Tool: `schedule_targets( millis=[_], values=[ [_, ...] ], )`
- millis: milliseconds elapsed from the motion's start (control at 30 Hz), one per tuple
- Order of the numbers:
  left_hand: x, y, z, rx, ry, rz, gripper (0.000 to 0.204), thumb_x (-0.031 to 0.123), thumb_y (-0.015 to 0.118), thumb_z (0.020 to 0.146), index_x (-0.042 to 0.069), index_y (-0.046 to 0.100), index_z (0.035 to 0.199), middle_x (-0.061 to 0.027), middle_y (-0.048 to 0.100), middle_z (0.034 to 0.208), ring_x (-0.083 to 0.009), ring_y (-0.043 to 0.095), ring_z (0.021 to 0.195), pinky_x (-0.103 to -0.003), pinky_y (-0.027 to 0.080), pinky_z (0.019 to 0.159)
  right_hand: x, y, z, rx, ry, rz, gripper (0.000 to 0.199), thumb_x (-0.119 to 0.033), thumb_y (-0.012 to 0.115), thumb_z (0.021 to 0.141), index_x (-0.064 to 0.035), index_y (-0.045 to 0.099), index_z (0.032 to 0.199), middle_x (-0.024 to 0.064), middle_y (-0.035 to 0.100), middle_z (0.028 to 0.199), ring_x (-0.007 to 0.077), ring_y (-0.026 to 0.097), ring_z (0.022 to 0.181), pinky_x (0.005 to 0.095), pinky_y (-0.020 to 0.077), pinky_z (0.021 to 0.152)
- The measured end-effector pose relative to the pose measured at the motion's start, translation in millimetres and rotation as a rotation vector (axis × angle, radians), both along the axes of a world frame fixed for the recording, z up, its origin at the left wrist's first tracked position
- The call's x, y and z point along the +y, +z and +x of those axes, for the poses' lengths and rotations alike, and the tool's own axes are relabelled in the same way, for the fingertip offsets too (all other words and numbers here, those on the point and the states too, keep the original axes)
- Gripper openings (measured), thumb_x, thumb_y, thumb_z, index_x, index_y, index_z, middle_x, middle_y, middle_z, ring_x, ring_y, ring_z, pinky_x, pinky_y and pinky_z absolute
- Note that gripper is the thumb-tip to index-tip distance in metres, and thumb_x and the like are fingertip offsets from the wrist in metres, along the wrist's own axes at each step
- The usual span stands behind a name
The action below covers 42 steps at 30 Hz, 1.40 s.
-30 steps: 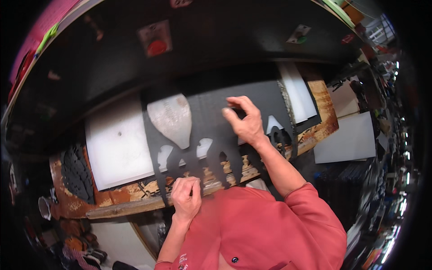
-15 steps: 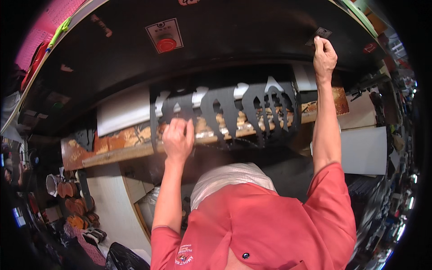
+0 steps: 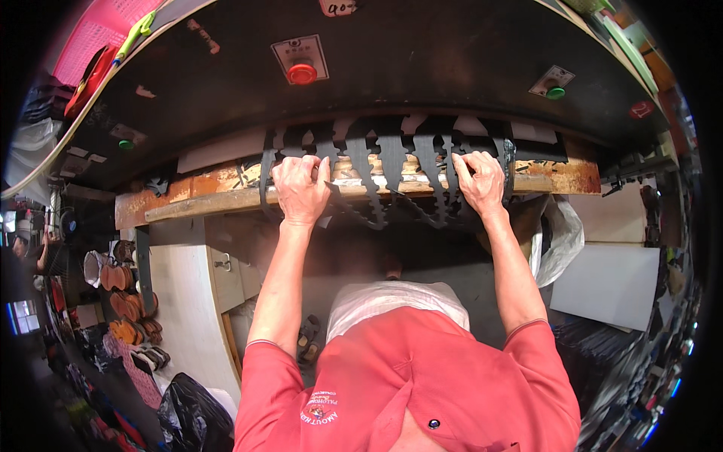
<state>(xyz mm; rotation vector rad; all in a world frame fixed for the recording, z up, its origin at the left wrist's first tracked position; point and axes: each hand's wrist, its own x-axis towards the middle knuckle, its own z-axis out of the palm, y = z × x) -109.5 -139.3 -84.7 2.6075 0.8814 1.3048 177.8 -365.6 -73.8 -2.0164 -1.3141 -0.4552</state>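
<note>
Left hand (image 3: 301, 188) and right hand (image 3: 480, 182) both have fingers curled at the black, flat, cut-out sheet (image 3: 389, 162), honestly can't tell if either's pinching it. Its jagged strips hang between them, over the worn brown wooden board (image 3: 211, 202). Round red push button (image 3: 302, 73) sits beyond the left hand.

Head view: fisheye worn on the person's head, left of a side-by-side pair. Looks steeply down and forward. Red shirt (image 3: 467, 369) nearest, at lower edge; left hand (image 3: 303, 188) and right hand (image 3: 482, 184) mid-frame, farther off; black panel (image 3: 429, 68) bows across the top.
</note>
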Motion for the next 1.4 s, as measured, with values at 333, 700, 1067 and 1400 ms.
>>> schedule_targets(
  millis=[333,700,1067,1400],
  values=[
    [-11.0,-7.9,-10.5,-0.004,-0.024,-0.111,0.013,0.011,0.079,0.095,0.01,0.07,0.104,-0.0032,0.068,0.082,-0.0246,0.064,0.085,-0.043,0.045,0.084,-1.7,-8.2,1.6,0.096,-0.016,-0.068,0.019,-0.022,0.079,0.095,-0.007,0.076,0.083,0.0074,0.074,0.084,0.0295,0.069,0.082,0.0415,0.0515,0.077],
    [-18.9,4.9,-11.2,0.011,-0.066,-0.245,0.016,0.006,0.079,0.089,0.007,0.066,0.098,-0.0088,0.068,0.09,-0.0318,0.063,0.091,-0.046,0.044,0.084,4.3,38.7,0.1,0.93,-0.111,0.22,0.03,-0.027,0.073,0.107,-0.0024,0.078,0.09,-0.0063,0.06,0.074,0.0036,0.049,0.071,0.0214,0.0382,0.065],
    [37.1,79.5,-9.2,0.23,-0.296,-0.803,0.008,0.009,0.074,0.097,0.003,0.074,0.103,-0.0131,0.074,0.082,-0.0312,0.072,0.073,-0.04,0.057,0.069,259.1,69.7,-47.7,0.486,0.239,-0.276,0.103,-0.05,0.091,0.078,0.0054,0.05,0.155,0.0347,0.045,0.159,0.0461,0.045,0.149,0.0497,0.0398,0.123],
    [146.5,45.5,57.3,0.219,-0.124,-0.247,0.041,0.007,0.067,0.1,-0.003,0.065,0.14,-0.0211,0.059,0.154,-0.0411,0.051,0.147,-0.055,0.037,0.125,300.2,79.2,-69.8,0.408,0.053,-0.318,0.096,-0.038,0.09,0.063,-0.0083,0.063,0.15,0.0402,0.038,0.16,0.0521,0.04,0.148,0.0541,0.0417,0.121]
  ],
)
